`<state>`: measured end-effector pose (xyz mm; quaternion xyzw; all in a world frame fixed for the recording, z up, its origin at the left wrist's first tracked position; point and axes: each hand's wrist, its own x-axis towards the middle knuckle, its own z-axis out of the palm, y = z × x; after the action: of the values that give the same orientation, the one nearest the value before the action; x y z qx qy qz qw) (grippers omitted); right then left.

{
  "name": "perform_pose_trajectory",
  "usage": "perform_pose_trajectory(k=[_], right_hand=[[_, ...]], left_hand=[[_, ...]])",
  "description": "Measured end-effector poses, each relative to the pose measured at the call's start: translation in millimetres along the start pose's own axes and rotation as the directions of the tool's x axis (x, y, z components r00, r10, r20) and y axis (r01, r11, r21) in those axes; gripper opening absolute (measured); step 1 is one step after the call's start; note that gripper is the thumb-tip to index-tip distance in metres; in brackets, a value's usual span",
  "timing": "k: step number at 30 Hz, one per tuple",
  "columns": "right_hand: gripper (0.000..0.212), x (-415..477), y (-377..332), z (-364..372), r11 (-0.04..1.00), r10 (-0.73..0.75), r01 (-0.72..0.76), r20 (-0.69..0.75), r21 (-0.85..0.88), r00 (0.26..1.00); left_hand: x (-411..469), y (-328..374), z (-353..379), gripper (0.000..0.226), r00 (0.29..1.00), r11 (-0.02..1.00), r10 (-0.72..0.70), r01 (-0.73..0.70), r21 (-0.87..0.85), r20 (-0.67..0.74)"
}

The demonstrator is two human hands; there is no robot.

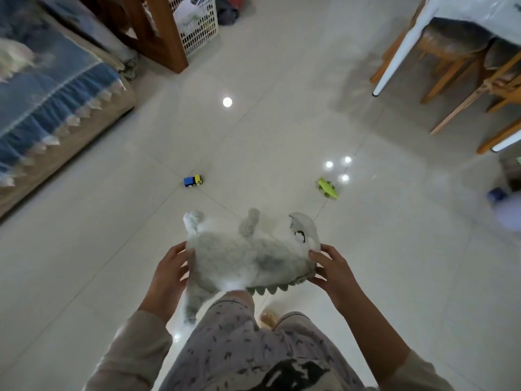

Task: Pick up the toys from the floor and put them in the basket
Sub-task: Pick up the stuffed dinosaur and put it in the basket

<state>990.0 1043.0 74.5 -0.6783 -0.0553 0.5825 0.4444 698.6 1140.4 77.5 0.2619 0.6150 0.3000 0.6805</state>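
A grey-white plush toy (248,255) with green spikes along its back hangs above the floor in front of my legs. My left hand (170,273) grips its left end and my right hand (332,268) grips its head end on the right. A small blue and yellow toy truck (193,180) lies on the tiles further ahead. To the right of the truck, a green toy crocodile (327,188) rests on the floor. The white lattice basket (198,26) stands far ahead beside a wooden post, with a plastic bag in it.
A sofa with a blue fringed cover (48,108) fills the left side. A wooden post (163,32) stands next to the basket. A white table leg (400,49) and wooden stools (456,52) stand at the right. A blurred bluish object (504,204) lies at the right edge.
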Motion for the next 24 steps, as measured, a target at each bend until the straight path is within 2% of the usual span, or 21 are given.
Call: perform_pose_trajectory(k=[6,17,24], right_hand=[[0.024,75.6,-74.4,14.8,1.0,0.02,-0.019,-0.065,0.015,0.998],[0.012,194.8,-235.6,44.6,0.993,-0.051,0.072,-0.207,0.098,0.977],[0.015,288.0,-318.8,42.4,0.995,-0.035,0.052,-0.195,0.081,0.98]], left_hand=[[96.7,69.1,49.8,0.016,0.995,0.999,-0.021,0.017,0.041,0.099],[240.3,228.1,155.7,0.022,0.939,0.983,0.01,-0.073,0.17,0.342],[321.4,278.1,219.0,0.023,0.949,0.986,0.025,-0.075,0.148,0.314]])
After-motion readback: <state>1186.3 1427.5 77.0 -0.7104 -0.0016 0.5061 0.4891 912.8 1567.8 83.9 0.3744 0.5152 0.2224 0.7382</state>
